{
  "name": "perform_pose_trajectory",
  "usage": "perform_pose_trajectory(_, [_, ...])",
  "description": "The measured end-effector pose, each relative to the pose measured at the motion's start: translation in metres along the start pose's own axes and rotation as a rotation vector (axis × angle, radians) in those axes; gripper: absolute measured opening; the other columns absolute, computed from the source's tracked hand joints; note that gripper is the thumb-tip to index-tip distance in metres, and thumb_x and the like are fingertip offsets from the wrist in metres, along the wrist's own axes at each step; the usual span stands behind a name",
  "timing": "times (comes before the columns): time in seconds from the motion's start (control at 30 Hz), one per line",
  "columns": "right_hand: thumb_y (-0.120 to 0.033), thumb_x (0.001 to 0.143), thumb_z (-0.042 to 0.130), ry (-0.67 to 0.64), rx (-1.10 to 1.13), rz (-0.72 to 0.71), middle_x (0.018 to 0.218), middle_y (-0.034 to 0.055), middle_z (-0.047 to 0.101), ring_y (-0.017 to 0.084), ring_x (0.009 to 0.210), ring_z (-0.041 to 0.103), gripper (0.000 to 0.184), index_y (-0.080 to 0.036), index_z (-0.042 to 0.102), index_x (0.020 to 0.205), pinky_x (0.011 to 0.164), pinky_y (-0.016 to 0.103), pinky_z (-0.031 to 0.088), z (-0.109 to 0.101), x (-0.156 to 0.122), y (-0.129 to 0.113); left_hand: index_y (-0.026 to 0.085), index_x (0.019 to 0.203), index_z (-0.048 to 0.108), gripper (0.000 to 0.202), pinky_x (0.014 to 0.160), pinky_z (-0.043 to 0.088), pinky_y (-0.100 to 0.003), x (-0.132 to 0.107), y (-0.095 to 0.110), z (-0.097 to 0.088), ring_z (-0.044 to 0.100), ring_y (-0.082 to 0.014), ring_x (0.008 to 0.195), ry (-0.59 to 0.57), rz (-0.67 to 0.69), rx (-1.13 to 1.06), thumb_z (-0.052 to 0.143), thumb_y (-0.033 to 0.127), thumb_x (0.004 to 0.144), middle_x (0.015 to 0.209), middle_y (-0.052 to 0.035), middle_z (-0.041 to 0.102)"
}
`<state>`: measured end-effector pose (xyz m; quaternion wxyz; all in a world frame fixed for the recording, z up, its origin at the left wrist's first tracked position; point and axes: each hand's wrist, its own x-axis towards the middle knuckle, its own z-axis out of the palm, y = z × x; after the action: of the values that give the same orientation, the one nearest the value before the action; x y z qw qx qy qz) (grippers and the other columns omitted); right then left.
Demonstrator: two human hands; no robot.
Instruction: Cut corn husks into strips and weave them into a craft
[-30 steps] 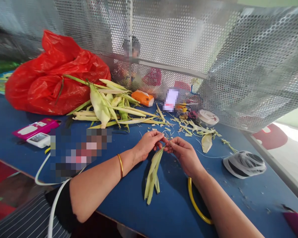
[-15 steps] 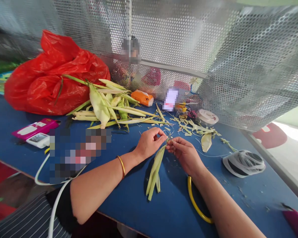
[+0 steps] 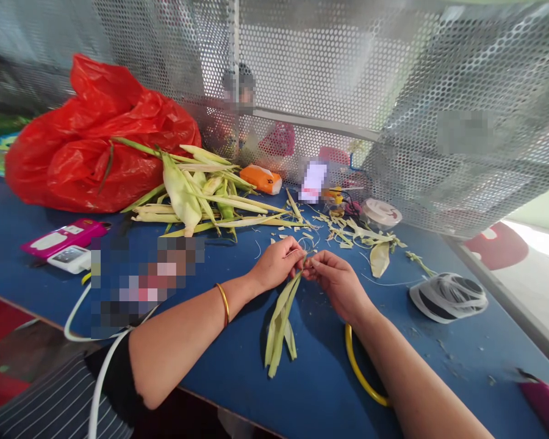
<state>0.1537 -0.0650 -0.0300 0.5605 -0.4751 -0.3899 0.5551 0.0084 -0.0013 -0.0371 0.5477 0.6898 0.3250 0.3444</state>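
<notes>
My left hand (image 3: 274,263) and my right hand (image 3: 336,282) meet over the blue table (image 3: 238,378), both pinching the top end of a bundle of pale green leaf strips (image 3: 280,320). The strips hang down toward me and their lower ends lie on the table. A thin thread seems to run between my fingers at the bundle's top. A gold bangle (image 3: 222,303) sits on my left wrist.
A pile of leaves (image 3: 196,192) lies before a red plastic bag (image 3: 91,143). Leaf scraps (image 3: 361,238), an orange object (image 3: 261,178), a white spool (image 3: 382,213), a thread reel (image 3: 448,296), a pink device (image 3: 64,236), a yellow ring (image 3: 359,372). Perforated metal screens stand behind.
Both hands stayed pinched at the bundle's top with small finger movements. The strips swung slightly and their lower ends shifted a little on the table.
</notes>
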Motion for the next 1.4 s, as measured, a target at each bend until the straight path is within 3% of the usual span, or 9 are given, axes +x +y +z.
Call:
perform_pose_trajectory(0.33, [-0.042,0.067,0.076,0.008,-0.097,-0.060,0.069,0.0007,0.065,0.016,0.067,0.059,0.026,-0.021,0.060,0.068,0.070,0.031,0.046,-0.001,0.001,0.003,0.018,0.075,0.052,0.018,0.047,0.040,-0.020,0.000,0.002,-0.002,0.053,-0.0082,0.048,-0.016,-0.019,0.036,0.055,0.032,0.087,0.061,0.0037,0.060])
perform_pose_trajectory(0.53, [-0.045,0.073,0.070,0.036,-0.459,-0.188,0.063,-0.0014,0.061,0.015,0.063,0.053,0.026,-0.021,0.060,0.068,0.065,0.029,0.040,-0.011,0.006,0.000,0.013,0.070,0.064,0.019,0.047,0.042,-0.019,0.001,0.002,0.000,0.052,-0.0065,0.045,0.069,-0.256,-0.145,0.072,0.029,0.076,0.058,0.0013,0.062])
perform_pose_trajectory(0.7, [-0.052,0.077,0.065,-0.059,-0.507,-0.143,0.055,-0.0031,0.056,0.014,0.054,0.049,0.032,-0.022,0.058,0.070,0.057,0.028,0.037,-0.008,0.004,0.000,0.013,0.065,0.066,0.017,0.045,0.039,-0.018,-0.001,0.004,0.000,0.050,-0.0056,0.043,0.018,-0.320,-0.128,0.072,0.026,0.075,0.054,0.0025,0.060])
perform_pose_trajectory(0.83, [-0.043,0.080,0.064,-0.005,-0.593,-0.254,0.068,-0.0005,0.059,0.016,0.060,0.054,0.022,-0.023,0.059,0.072,0.060,0.029,0.041,-0.008,0.003,0.002,0.014,0.064,0.066,0.015,0.045,0.038,-0.019,-0.001,0.004,-0.002,0.049,-0.0060,0.043,-0.017,-0.343,-0.117,0.068,0.023,0.076,0.053,0.0023,0.059])
perform_pose_trajectory(1.0, [-0.026,0.092,0.047,0.001,-0.963,-0.546,0.104,0.0078,0.064,0.022,0.092,0.063,0.018,-0.024,0.057,0.077,0.077,0.034,0.046,-0.011,-0.001,0.000,0.014,0.066,0.069,0.014,0.047,0.034,-0.019,-0.001,0.005,-0.003,0.044,-0.0056,0.045,-0.045,-0.314,-0.072,0.066,0.024,0.076,0.054,0.0025,0.059])
perform_pose_trajectory(1.1, [-0.022,0.095,0.041,-0.009,-1.149,-0.599,0.122,0.0096,0.062,0.023,0.101,0.064,0.020,-0.025,0.056,0.084,0.079,0.035,0.047,-0.011,-0.005,-0.003,0.014,0.066,0.070,0.015,0.048,0.032,-0.019,-0.001,0.006,-0.004,0.042,-0.0054,0.047,-0.068,-0.275,-0.053,0.065,0.025,0.076,0.053,0.0033,0.057])
perform_pose_trajectory(1.27, [-0.020,0.097,0.039,-0.017,-1.316,-0.620,0.123,0.0113,0.063,0.023,0.094,0.067,0.020,-0.023,0.057,0.087,0.072,0.034,0.048,-0.011,-0.006,-0.004,0.014,0.067,0.066,0.018,0.041,0.028,-0.019,-0.002,0.007,-0.006,0.040,-0.0051,0.041,-0.135,-0.332,-0.071,0.065,0.030,0.075,0.050,0.0048,0.052])
perform_pose_trajectory(1.4, [-0.019,0.096,0.041,0.023,-1.373,-0.652,0.113,0.0102,0.065,0.021,0.087,0.066,0.020,-0.022,0.058,0.086,0.070,0.032,0.047,-0.011,-0.006,-0.001,0.014,0.066,0.064,0.021,0.042,0.034,-0.020,-0.002,0.008,-0.006,0.043,-0.0056,0.040,-0.201,-0.375,-0.104,0.067,0.034,0.074,0.051,0.0049,0.053])
